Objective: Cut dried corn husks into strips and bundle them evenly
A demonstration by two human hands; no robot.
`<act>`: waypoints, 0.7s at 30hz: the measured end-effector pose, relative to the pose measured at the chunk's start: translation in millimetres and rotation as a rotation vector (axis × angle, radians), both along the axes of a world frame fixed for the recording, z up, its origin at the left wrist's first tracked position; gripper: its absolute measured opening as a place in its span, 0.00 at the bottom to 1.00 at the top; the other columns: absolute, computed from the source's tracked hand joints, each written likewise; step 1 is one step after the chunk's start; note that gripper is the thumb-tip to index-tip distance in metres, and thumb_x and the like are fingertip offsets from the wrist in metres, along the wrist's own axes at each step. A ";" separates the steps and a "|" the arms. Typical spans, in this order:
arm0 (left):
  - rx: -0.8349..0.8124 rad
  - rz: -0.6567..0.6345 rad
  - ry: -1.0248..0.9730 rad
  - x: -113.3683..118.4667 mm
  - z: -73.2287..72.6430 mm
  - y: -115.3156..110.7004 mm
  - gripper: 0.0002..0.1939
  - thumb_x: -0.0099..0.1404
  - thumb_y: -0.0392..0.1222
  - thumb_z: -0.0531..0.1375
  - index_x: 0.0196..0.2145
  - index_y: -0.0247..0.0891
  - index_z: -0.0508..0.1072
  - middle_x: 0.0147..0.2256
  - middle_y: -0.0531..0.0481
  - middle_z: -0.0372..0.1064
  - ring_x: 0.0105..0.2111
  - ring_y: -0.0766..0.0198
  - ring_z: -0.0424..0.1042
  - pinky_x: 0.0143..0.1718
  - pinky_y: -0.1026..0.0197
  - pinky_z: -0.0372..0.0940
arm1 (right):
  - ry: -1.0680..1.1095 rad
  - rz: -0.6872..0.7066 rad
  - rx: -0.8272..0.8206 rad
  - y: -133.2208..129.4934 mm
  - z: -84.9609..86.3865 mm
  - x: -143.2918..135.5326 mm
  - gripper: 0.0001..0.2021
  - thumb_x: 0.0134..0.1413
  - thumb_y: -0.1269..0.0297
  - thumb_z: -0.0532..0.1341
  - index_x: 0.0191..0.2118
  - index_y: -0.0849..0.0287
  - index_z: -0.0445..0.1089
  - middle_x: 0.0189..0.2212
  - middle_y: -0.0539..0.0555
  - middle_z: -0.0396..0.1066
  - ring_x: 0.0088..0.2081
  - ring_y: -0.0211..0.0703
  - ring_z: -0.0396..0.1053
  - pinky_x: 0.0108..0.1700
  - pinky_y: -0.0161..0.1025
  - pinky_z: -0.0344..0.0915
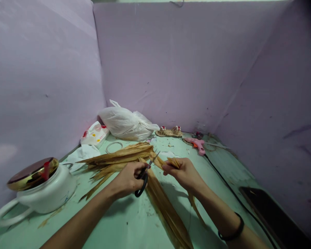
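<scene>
My left hand (129, 178) is closed around a pair of scissors (141, 186) with black handles, its blades pointing up and to the right. Between the thumb and fingers of my right hand (185, 173) I pinch a tan dried leaf strip (157, 160); its near end lies by the blades. Whether the blades touch it I cannot tell. A thin tail of leaf hangs below my right wrist. Beneath both hands a long dried leaf (168, 211) stretches toward the front edge. Behind my left hand lies a pile of dried leaves (119, 155).
At left stands a white pot (50, 192) with a gold-rimmed lid. Farther back are a tissue pack (95, 135), a white plastic bag (126, 122) and a woven piece (169, 132). A pink glue gun (198, 144) trails its cord past a dark phone (269, 214) at right. Lilac walls enclose the table.
</scene>
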State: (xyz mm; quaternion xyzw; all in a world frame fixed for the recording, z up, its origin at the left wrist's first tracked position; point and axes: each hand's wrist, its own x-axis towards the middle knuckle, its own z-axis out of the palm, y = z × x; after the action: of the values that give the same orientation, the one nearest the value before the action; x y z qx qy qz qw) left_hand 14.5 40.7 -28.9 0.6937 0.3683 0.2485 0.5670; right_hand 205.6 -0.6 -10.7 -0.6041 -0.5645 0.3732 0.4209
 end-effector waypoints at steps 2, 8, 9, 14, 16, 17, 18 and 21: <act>-0.007 -0.012 0.002 0.5 -1.2 0.1 0.12 0.46 0.35 0.61 0.32 0.34 0.70 0.30 0.50 0.69 0.30 0.64 0.68 0.31 0.65 0.61 | -0.022 0.014 0.010 -0.9 -0.5 -1.3 0.12 0.40 0.59 0.60 0.15 0.61 0.66 0.14 0.47 0.57 0.19 0.32 0.50 0.24 0.33 0.48; -0.161 0.014 0.075 1.5 6.2 -3.1 0.17 0.43 0.34 0.59 0.35 0.35 0.69 0.29 0.49 0.67 0.23 0.65 0.67 0.19 0.66 0.57 | -0.036 0.000 0.009 0.2 -2.3 2.9 0.12 0.41 0.59 0.59 0.16 0.61 0.66 0.14 0.47 0.57 0.19 0.33 0.50 0.23 0.33 0.48; -0.168 0.012 0.076 1.4 6.3 -2.9 0.17 0.43 0.34 0.58 0.35 0.35 0.69 0.29 0.49 0.67 0.23 0.64 0.67 0.19 0.65 0.57 | -0.036 -0.004 0.013 0.5 -2.8 3.7 0.12 0.41 0.59 0.59 0.16 0.61 0.67 0.14 0.47 0.57 0.19 0.33 0.50 0.23 0.33 0.48; 0.005 -0.040 0.023 0.6 -0.4 0.7 0.15 0.44 0.33 0.59 0.34 0.34 0.70 0.29 0.51 0.68 0.30 0.63 0.68 0.30 0.64 0.61 | -0.167 0.062 0.053 -1.7 -4.5 3.4 0.12 0.45 0.61 0.57 0.17 0.60 0.65 0.14 0.46 0.54 0.19 0.33 0.49 0.23 0.33 0.47; 0.005 -0.030 0.024 0.3 -2.0 1.3 0.15 0.44 0.33 0.60 0.34 0.34 0.70 0.29 0.50 0.69 0.31 0.63 0.68 0.30 0.64 0.62 | -0.248 0.093 0.096 -3.8 -4.5 2.9 0.12 0.46 0.62 0.57 0.17 0.60 0.64 0.14 0.46 0.54 0.20 0.33 0.49 0.24 0.33 0.47; -0.022 -0.018 0.030 0.3 -2.1 1.3 0.15 0.43 0.33 0.60 0.34 0.34 0.71 0.29 0.50 0.69 0.30 0.62 0.69 0.29 0.65 0.62 | -0.275 0.101 0.119 -4.8 -4.5 3.0 0.12 0.47 0.62 0.56 0.17 0.60 0.63 0.15 0.46 0.55 0.20 0.33 0.49 0.24 0.33 0.47; -0.055 -0.007 0.031 0.3 -1.7 1.0 0.16 0.43 0.33 0.60 0.34 0.34 0.71 0.29 0.50 0.69 0.30 0.62 0.69 0.27 0.65 0.62 | -0.295 0.107 0.135 -5.7 -4.4 3.3 0.12 0.47 0.62 0.56 0.17 0.60 0.63 0.15 0.46 0.56 0.20 0.33 0.50 0.24 0.33 0.47; -0.163 0.009 0.031 0.6 0.9 -0.2 0.19 0.42 0.32 0.60 0.36 0.34 0.71 0.30 0.49 0.70 0.27 0.63 0.70 0.22 0.66 0.62 | -0.318 0.107 0.141 -6.7 -4.3 5.6 0.12 0.48 0.62 0.56 0.17 0.60 0.63 0.16 0.46 0.57 0.20 0.33 0.51 0.24 0.33 0.48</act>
State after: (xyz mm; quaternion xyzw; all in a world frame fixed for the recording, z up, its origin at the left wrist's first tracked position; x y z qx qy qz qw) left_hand 15.0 40.5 -27.9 0.6473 0.3991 0.2092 0.6148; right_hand 211.2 -7.2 -15.0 -0.5936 -0.6801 0.2541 0.3471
